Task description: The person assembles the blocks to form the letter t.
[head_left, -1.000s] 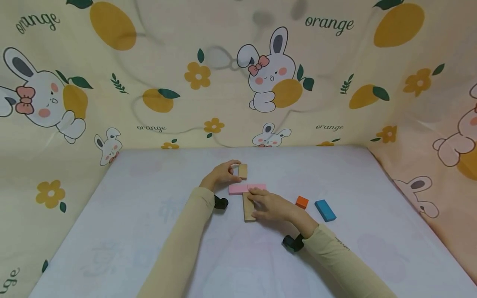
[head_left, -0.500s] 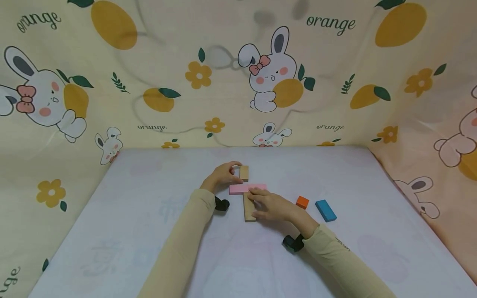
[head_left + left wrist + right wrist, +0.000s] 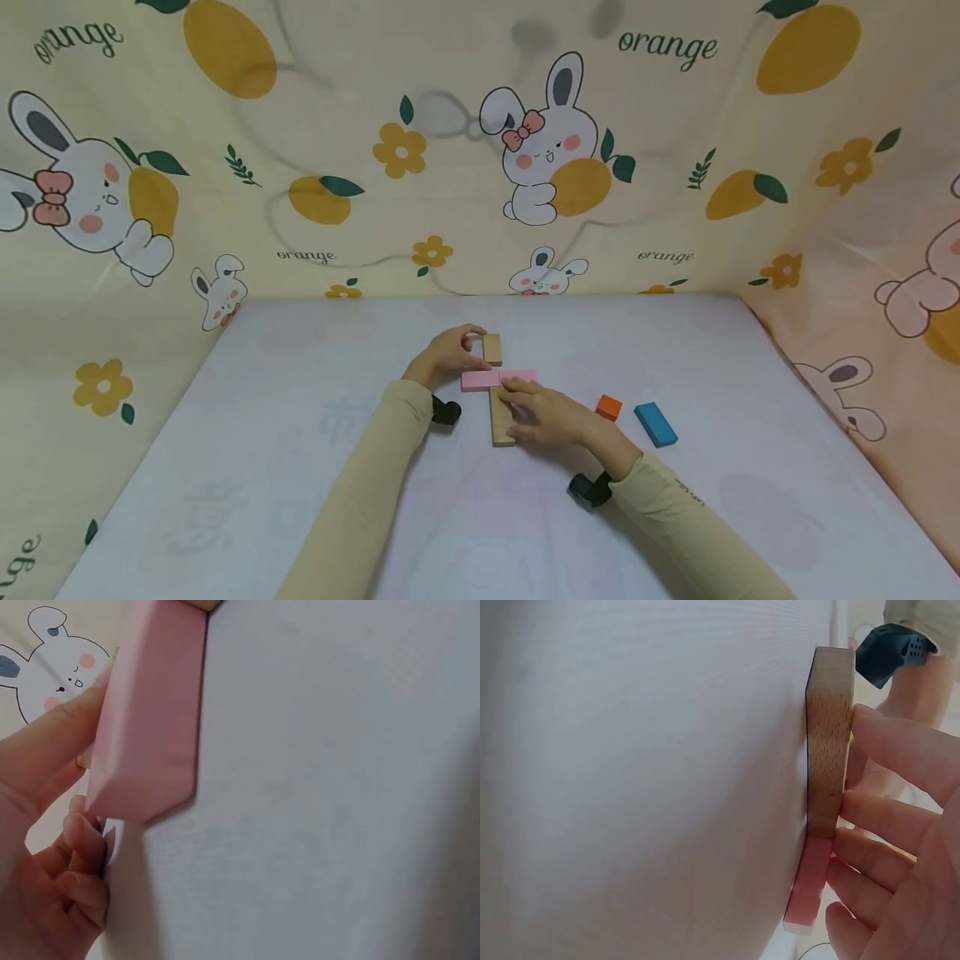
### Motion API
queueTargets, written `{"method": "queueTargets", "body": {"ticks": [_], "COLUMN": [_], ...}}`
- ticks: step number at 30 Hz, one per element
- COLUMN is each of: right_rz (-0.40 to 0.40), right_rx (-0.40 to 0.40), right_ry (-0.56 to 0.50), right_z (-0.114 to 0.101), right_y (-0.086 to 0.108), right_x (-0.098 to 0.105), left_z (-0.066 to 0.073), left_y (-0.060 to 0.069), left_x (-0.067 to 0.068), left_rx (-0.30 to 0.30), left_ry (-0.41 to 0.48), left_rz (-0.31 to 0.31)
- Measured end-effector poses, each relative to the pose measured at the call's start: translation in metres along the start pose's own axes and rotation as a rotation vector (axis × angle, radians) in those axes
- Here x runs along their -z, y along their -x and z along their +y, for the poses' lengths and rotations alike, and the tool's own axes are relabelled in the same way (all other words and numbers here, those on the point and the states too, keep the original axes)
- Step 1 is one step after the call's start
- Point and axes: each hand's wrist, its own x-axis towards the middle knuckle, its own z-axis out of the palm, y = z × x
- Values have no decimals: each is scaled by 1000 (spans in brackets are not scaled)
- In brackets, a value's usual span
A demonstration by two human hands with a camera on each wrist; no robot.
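My left hand (image 3: 450,350) pinches a small wooden block (image 3: 492,350) by its far and near ends, just beyond two pink blocks. The left pink block (image 3: 477,382) and right pink block (image 3: 528,376) lie end to end in a crosswise row. A longer wooden block (image 3: 501,423) runs from this row toward the person. My right hand (image 3: 551,415) rests its fingertips on the long wooden block and near the right pink one. In the right wrist view, fairly straight fingers (image 3: 889,817) touch the wooden block (image 3: 829,757) and the pink block (image 3: 810,885). The left wrist view shows a pink block (image 3: 154,712) close up.
An orange cube (image 3: 608,407) and a blue block (image 3: 656,424) lie right of the right hand. All stand on a white-covered table (image 3: 300,500). A patterned cloth (image 3: 450,200) hangs behind. Both wrists carry black devices, one at the right wrist (image 3: 589,490).
The left hand has shifted the small wooden block slightly right and nearer the pink row. The right hand and the other blocks have stayed in place.
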Motion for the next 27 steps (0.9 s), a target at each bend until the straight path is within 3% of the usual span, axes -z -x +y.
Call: {"method": "queueTargets", "body": {"ticks": [19, 27], "right_rz": [3, 3], "right_rx": [9, 7], "right_ry": [-6, 0], "right_z": [-1, -1], "right_y": [0, 1], "right_x": [1, 0], "left_z": [4, 5], "left_y": [3, 2], "left_x": [-1, -4], "left_rx": [8, 19], "left_ry": [-23, -50], "left_rz": [2, 42]}}
